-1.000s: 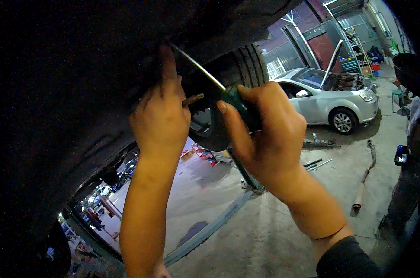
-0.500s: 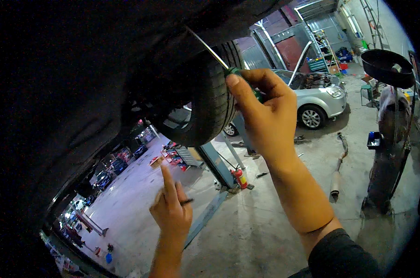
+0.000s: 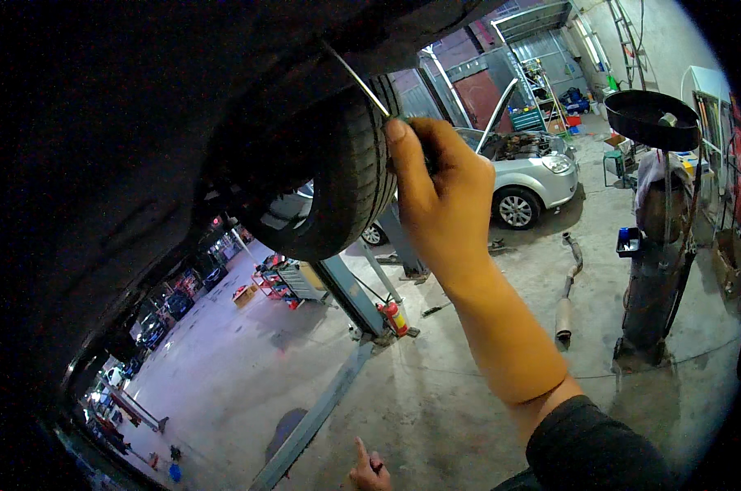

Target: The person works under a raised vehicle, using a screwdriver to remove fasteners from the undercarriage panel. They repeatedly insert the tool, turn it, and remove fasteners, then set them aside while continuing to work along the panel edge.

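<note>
My right hand (image 3: 445, 184) is raised and closed round the handle of a screwdriver (image 3: 356, 79). The handle is mostly hidden by the fingers; its thin metal shaft points up and left, with the tip against or close to the dark underside of a raised car (image 3: 182, 106). Just behind the hand hangs that car's tyre (image 3: 358, 172). Low in the picture, my left hand (image 3: 369, 473) shows only in part. Its index finger is stretched out, while the other fingers curl round a small dark thing (image 3: 377, 468) that I cannot make out.
A blue-grey lift post (image 3: 346, 295) stands below the tyre, with a red fire extinguisher (image 3: 396, 319) beside it. To the right are a silver car (image 3: 538, 184) with its bonnet up, an exhaust pipe (image 3: 564, 307) on the floor and a black round drain pan (image 3: 653, 119) on a stand.
My left hand has dropped from beside the tyre to the lower edge. My right hand keeps the screwdriver up at the underside. The whole view has shifted slightly.
</note>
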{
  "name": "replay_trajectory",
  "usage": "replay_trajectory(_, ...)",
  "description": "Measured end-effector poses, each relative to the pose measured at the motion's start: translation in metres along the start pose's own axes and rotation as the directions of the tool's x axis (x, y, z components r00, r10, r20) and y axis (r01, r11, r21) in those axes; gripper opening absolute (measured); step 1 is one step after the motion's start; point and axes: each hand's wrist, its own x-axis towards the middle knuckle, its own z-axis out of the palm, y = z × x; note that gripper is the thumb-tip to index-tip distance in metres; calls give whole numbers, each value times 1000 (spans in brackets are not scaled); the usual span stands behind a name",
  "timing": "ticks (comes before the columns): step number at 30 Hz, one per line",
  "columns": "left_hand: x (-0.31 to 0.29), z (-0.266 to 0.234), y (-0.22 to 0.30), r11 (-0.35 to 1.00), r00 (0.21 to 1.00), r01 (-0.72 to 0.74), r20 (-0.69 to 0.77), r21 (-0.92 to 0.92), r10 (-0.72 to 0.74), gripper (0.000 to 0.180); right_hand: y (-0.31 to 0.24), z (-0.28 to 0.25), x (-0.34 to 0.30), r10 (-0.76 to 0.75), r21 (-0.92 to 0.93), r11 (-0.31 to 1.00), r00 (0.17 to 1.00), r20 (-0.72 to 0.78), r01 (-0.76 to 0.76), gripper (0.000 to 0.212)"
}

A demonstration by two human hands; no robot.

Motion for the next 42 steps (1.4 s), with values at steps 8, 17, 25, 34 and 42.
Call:
replay_trajectory(8, -94, 23, -6, 951, 952, 298, 103, -79, -290, 53, 9, 4, 3, -110, 133, 984, 993, -51, 116, 29)
replay_trajectory(17, -145, 84, -37, 981, 979, 75, -199, 180, -38, 49, -2, 2, 3, 92, 212, 972, 993, 75, -106, 25)
replay_trajectory(25, -130, 76, -1, 990, 971, 118, -197, -79, -132, 50, 4, -2, 2, -68, 32, 997, 996, 66, 66, 25)
replay_trajectory(34, -132, 85, 1, 990, 985, 140, -99, -30, -142, 49, 11, -2, 10, -182, 85, 979, 983, -35, 184, 23)
replay_trajectory(42, -169, 135, -64, 954, 961, -187, -156, 236, 228, 47, -10, -3, 5, 125, 303, 941, 987, 102, -150, 21)
